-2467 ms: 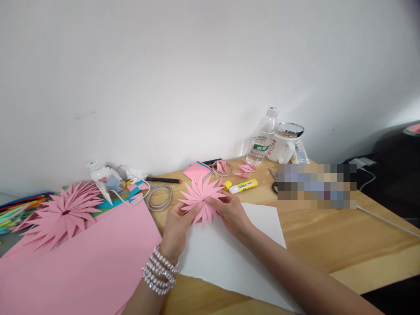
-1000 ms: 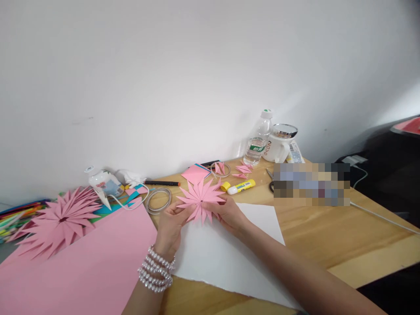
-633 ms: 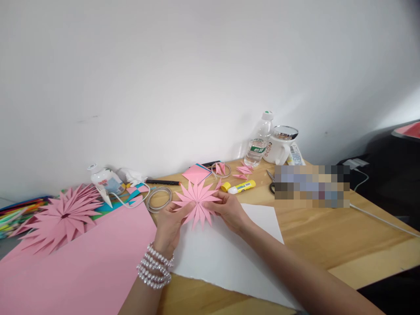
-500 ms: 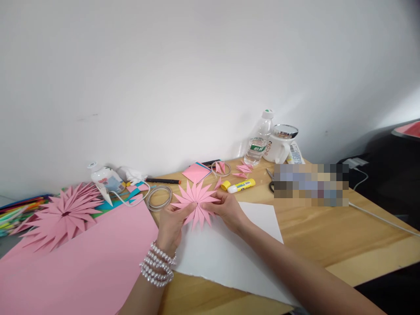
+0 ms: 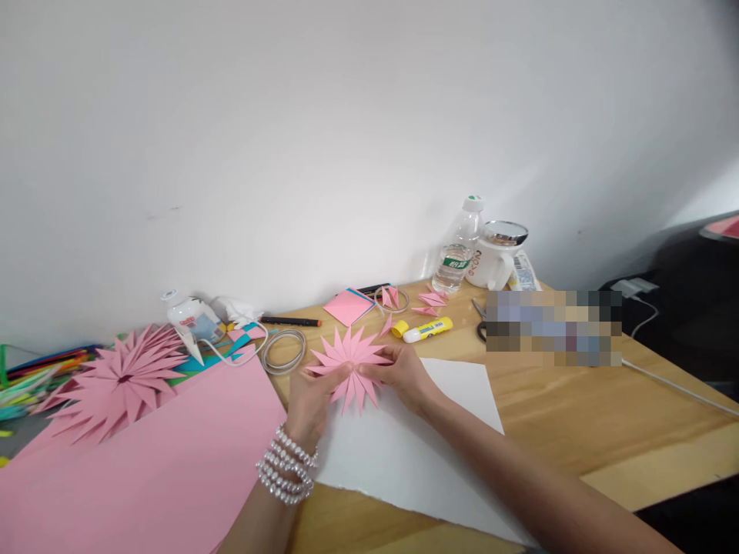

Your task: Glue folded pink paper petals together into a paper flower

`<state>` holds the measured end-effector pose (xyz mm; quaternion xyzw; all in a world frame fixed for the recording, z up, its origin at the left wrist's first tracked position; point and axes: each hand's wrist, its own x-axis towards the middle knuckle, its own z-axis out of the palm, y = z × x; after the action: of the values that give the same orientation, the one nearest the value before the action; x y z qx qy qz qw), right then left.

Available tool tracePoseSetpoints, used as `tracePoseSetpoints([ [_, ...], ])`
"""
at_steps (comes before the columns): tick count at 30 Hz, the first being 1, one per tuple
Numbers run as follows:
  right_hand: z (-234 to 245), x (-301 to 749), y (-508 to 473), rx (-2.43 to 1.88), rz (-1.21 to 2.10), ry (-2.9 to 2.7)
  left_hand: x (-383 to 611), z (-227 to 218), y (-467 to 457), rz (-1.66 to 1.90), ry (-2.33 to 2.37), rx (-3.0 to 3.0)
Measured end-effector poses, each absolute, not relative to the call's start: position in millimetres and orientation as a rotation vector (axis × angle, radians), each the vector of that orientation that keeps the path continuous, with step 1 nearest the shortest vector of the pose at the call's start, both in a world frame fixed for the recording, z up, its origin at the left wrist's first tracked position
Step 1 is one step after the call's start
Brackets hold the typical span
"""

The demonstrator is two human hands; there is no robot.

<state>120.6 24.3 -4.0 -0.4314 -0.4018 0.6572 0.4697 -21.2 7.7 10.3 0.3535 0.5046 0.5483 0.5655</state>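
Between my two hands is a pink folded-paper star point(image 5: 353, 346) with many pointed rays, held above a white sheet point(image 5: 416, 454). My left hand point(image 5: 315, 392) grips its left side, the thumb lying on the front close to the centre. On the right side my right hand point(image 5: 401, 373) pinches it, thumb also near the middle. The fingers behind the paper are mostly hidden. Beyond the star lie an uncapped glue stick point(image 5: 427, 329), its yellow cap point(image 5: 399, 328) and several small folded pink pieces point(image 5: 433, 297).
Larger pink paper stars point(image 5: 124, 377) rest at left on a big pink sheet point(image 5: 150, 469). A coiled cable point(image 5: 282, 352), a black marker point(image 5: 292, 321) and square papers point(image 5: 348, 306) lie behind. A water bottle point(image 5: 456, 250), a mug point(image 5: 490, 261) and scissors point(image 5: 480, 319) are at right.
Both thumbs have moved closer together, toward the star's centre. The whole view has shifted slightly, and both hands still hold the star.
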Motion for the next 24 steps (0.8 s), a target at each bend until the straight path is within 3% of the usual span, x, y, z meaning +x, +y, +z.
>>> tracePoseSetpoints([
  [8,-12.7,119.0,30.1,-0.978,1.665,-0.853,-31.5,13.5,13.4,1.160,1.150,0.642],
  [24,-5.0,123.1,26.3,-0.972,1.642,-0.847,-25.1,15.4,9.3,1.248,1.273,0.729],
])
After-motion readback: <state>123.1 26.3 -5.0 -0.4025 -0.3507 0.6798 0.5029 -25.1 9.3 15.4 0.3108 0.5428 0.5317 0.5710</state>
